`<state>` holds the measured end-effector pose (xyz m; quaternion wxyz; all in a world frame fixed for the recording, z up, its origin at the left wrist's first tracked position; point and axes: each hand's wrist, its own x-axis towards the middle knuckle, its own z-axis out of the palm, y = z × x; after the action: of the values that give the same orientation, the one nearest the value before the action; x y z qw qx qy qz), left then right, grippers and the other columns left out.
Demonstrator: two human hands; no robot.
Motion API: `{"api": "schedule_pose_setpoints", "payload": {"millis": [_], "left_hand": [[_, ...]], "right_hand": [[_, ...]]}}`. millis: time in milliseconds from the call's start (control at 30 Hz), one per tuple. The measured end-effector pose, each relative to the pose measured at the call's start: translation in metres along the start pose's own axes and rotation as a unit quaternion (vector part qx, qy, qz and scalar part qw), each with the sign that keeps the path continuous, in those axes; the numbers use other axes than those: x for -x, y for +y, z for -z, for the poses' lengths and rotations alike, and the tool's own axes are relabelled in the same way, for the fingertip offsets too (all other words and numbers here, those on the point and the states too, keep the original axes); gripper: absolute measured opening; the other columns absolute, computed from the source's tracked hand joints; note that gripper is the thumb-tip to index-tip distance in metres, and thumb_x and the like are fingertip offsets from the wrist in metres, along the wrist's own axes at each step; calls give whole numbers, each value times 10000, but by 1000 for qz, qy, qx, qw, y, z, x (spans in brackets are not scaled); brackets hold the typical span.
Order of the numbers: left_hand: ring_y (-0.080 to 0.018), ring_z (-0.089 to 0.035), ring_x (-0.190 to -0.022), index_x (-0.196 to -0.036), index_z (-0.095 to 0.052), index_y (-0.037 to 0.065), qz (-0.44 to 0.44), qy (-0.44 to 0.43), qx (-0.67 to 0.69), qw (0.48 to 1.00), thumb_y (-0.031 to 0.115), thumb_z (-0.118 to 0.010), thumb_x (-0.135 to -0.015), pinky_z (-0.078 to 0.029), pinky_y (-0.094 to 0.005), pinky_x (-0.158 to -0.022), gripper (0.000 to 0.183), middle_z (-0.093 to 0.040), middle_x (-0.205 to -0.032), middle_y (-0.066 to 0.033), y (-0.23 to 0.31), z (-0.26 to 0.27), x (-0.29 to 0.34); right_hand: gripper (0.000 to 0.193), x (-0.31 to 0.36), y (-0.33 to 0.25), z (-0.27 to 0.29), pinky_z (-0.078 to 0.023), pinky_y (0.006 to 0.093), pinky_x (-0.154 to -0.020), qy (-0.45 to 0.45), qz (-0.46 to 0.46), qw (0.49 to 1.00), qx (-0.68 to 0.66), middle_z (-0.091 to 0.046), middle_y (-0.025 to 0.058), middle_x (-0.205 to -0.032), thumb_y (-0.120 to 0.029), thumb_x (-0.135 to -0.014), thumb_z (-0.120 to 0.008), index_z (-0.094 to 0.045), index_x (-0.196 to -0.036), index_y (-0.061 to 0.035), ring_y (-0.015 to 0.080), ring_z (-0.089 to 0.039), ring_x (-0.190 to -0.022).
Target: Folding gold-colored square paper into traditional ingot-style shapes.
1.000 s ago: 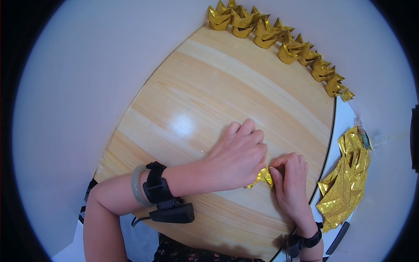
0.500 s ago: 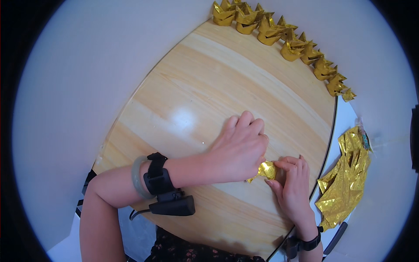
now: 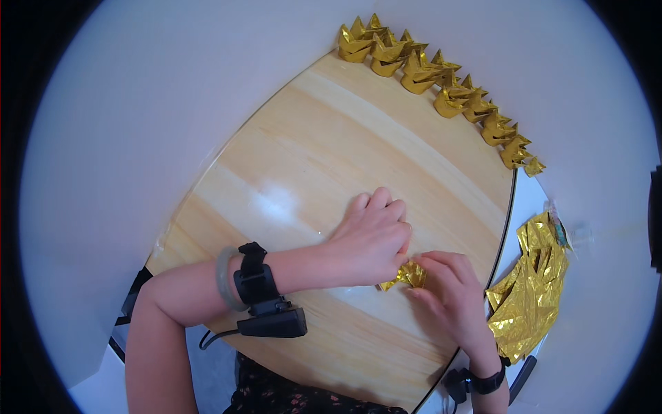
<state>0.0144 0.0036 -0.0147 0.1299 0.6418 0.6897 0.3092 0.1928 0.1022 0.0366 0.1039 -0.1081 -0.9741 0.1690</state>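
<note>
Between my two hands, above the wooden table [image 3: 289, 165], is a small piece of folded gold foil paper [image 3: 412, 274]. My left hand [image 3: 374, 238] is curled, knuckles away from me, and its thumb side closes on the left end of the foil paper. Most of that hand's grip is hidden behind the hand itself. My right hand [image 3: 452, 293] holds the paper's right edge, thumb below and index finger above. The part that shows between the hands looks creased and fan-like.
A row of folded gold foil ingots [image 3: 452, 100] lines the table's far right edge against a white wall. To the right, a pile of gold foil sheets [image 3: 527, 297] lies on a white surface beside the table. A black strapped device [image 3: 272, 321] hangs at my left wrist.
The view has shifted slightly, so the ingots and foil pile sit lower and further left. My right thumb and fingers have moved a little on the foil paper, which looks more creased.
</note>
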Motion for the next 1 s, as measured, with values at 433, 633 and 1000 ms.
{"api": "schedule_pose_setpoints", "payload": {"millis": [433,633,1000], "left_hand": [[-284,-547,-892,-879,-558,65,-68,-85,131,985,96,-650,-795,-424,-388,-788,128,-540,-895,-77,-7,11,-2],[-296,-555,-856,-906,-548,69,-102,-106,102,984,125,-668,-807,-427,-394,-752,165,-543,-894,-81,-8,14,-3],[-255,-501,-931,-923,-565,106,-154,-93,15,984,200,-700,-800,-376,-369,-809,205,-520,-919,-48,-6,14,-3]], "right_hand": [[383,6,10,-20,-547,329,-758,68,65,995,27,-673,54,-988,-45,-678,-762,-657,-1046,-37,231,-638,-898],[371,10,17,-23,-562,311,-719,100,68,993,10,-683,75,-997,15,-663,-707,-631,-1024,-29,227,-662,-863],[393,12,25,-27,-548,304,-670,137,95,985,54,-676,74,-987,-7,-680,-732,-606,-1052,-23,231,-657,-839]]}}
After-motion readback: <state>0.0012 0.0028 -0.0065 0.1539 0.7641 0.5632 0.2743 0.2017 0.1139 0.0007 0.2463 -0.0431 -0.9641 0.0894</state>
